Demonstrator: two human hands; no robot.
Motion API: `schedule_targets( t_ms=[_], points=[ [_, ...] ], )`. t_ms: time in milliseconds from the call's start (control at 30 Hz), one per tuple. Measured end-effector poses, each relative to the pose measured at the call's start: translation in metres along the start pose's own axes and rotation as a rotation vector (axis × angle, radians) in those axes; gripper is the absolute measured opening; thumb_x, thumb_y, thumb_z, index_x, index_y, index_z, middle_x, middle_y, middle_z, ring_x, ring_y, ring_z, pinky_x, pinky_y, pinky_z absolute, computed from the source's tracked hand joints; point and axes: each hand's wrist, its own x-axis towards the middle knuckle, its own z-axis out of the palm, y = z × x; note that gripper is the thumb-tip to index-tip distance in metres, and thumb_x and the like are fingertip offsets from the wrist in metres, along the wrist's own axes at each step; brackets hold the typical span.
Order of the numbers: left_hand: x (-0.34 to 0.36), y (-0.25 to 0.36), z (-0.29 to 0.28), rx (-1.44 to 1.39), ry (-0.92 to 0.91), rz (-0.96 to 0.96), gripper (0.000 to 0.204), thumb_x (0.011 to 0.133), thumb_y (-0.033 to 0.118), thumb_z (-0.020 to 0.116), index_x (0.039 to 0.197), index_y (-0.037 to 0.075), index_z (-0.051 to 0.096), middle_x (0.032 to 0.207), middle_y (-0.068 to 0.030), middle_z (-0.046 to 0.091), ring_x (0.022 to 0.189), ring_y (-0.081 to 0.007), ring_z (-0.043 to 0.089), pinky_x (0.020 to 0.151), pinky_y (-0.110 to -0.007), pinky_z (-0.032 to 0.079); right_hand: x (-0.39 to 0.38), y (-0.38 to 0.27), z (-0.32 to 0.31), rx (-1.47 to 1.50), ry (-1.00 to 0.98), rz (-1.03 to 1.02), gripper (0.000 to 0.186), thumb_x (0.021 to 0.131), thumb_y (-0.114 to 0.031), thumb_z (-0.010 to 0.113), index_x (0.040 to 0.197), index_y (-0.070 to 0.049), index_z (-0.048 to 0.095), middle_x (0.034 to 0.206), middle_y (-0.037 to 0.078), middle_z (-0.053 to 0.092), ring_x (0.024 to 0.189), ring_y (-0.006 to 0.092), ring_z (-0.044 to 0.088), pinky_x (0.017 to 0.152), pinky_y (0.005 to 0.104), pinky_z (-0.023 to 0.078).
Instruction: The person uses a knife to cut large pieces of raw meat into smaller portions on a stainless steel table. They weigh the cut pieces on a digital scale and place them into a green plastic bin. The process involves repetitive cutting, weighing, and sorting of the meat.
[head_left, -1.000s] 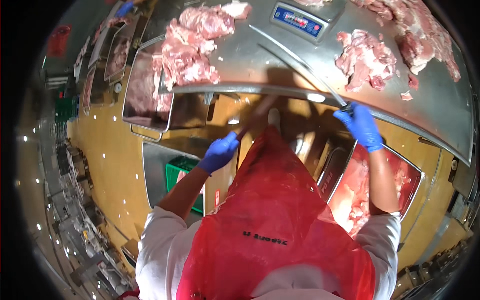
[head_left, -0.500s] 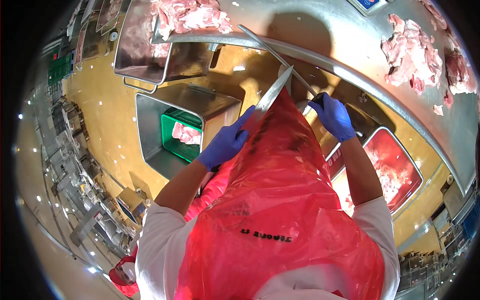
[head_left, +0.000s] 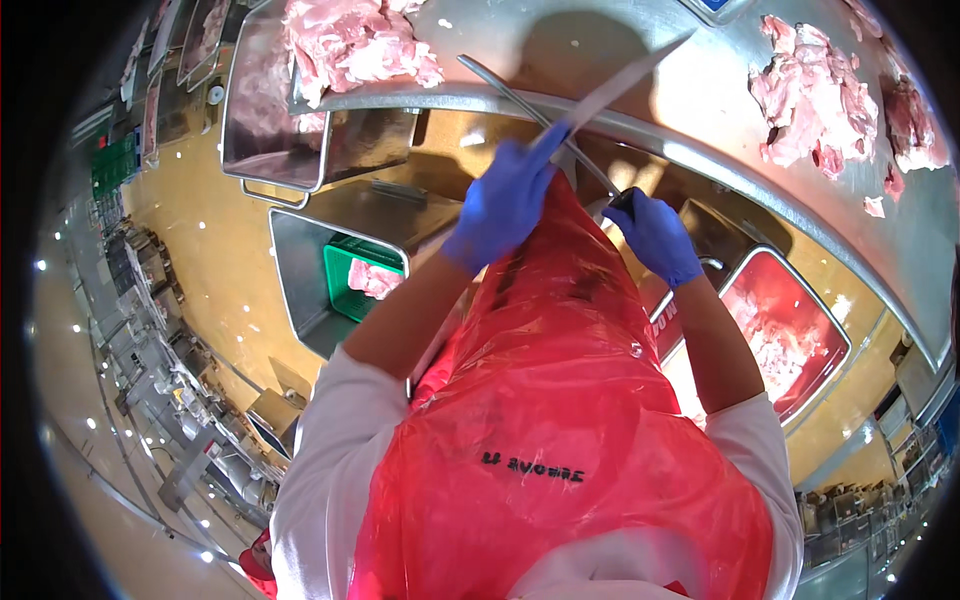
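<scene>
My left hand (head_left: pixel 503 203), in a blue glove, is closed round the handle of a knife (head_left: pixel 636 78), and the hand hides that handle. The long blade points up and right over the edge of the steel table. In my blue-gloved right hand (head_left: pixel 660 240) is a sharpening steel (head_left: pixel 508 90), gripped by its dark handle, its rod slanting up and left. Blade and rod cross near the table edge; whether they touch I cannot tell. Below both hands hangs my red plastic apron (head_left: pixel 560 370).
Raw meat piles lie on the table (head_left: pixel 690 105), one at left (head_left: pixel 350 50), another at right (head_left: pixel 815 100). A metal bin (head_left: pixel 300 270) with a green basket (head_left: pixel 345 300) stands lower left, beside another metal bin (head_left: pixel 270 165). At right is a red-lined meat bin (head_left: pixel 780 340).
My left hand has moved up and right with the knife. The blade has swung from beside the steel's lower part to beyond the rod, over the table. My right hand has barely shifted.
</scene>
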Motion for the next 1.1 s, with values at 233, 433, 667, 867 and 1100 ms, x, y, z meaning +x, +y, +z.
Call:
schedule_targets(
  t_ms=[233, 433, 667, 867, 1100],
  points=[
    [-0.11, -0.02, -0.027, 0.092, -0.269, -0.369, 0.051, 0.096, 0.014, 0.047, 0.146, 0.023, 0.041, 0.094, -0.0272, 0.051, 0.079, -0.0425, 0.056, 0.074, -0.05, 0.047, -0.003, -0.003, -0.005, 0.082, -0.02, 0.052, 0.038, 0.092, -0.039, 0.06, 0.096, -0.001, 0.061, 0.09, 0.022, 0.068, 0.086, 0.0409, 0.065, 0.075, 0.0489, 0.051],
    [0.08, -0.018, 0.033, -0.542, 0.176, 0.286, 0.051, 0.098, 0.015, 0.048, 0.148, 0.014, 0.038, 0.08, -0.01, 0.055, 0.066, -0.0207, 0.051, 0.064, -0.034, 0.046, 0.003, -0.019, -0.015, 0.206, -0.067, 0.046, 0.036, 0.093, -0.03, 0.058, 0.107, 0.002, 0.063, 0.091, 0.022, 0.068, 0.086, 0.0365, 0.066, 0.078, 0.0435, 0.052],
    [0.109, -0.01, -0.074, -0.989, -0.023, 0.009, 0.053, 0.103, 0.015, 0.04, 0.154, 0.014, 0.024, 0.086, -0.0014, 0.054, 0.058, -0.0056, 0.045, 0.051, -0.02, 0.042, 0.106, -0.074, -0.036, 0.863, 0.015, 0.058, 0.028, 0.097, -0.03, 0.054, 0.084, -0.006, 0.055, 0.062, -0.001, 0.05, 0.049, 0.0096, 0.048, 0.045, 0.0273, 0.04],
    [0.12, -0.077, -0.097, -1.068, 0.076, -0.176, 0.058, 0.099, 0.004, 0.037, 0.154, 0.016, 0.022, 0.071, -0.0027, 0.054, 0.05, -0.0092, 0.044, 0.043, -0.023, 0.04, 0.269, -0.126, -0.072, 0.737, 0.306, 0.188, 0.04, 0.091, -0.039, 0.056, 0.092, 0.0, 0.065, 0.075, 0.017, 0.066, 0.07, 0.03, 0.066, 0.067, 0.0427, 0.051],
    [0.181, -0.088, -0.128, -0.735, 0.069, -0.15, 0.063, 0.098, 0.007, 0.046, 0.154, 0.015, 0.02, 0.07, -0.0028, 0.056, 0.055, -0.0071, 0.051, 0.049, -0.022, 0.044, 0.364, -0.136, -0.097, 0.573, 0.794, 0.109, 0.024, 0.086, -0.024, 0.06, 0.088, -0.001, 0.067, 0.082, 0.024, 0.066, 0.083, 0.0412, 0.064, 0.074, 0.0471, 0.049]
  ],
)
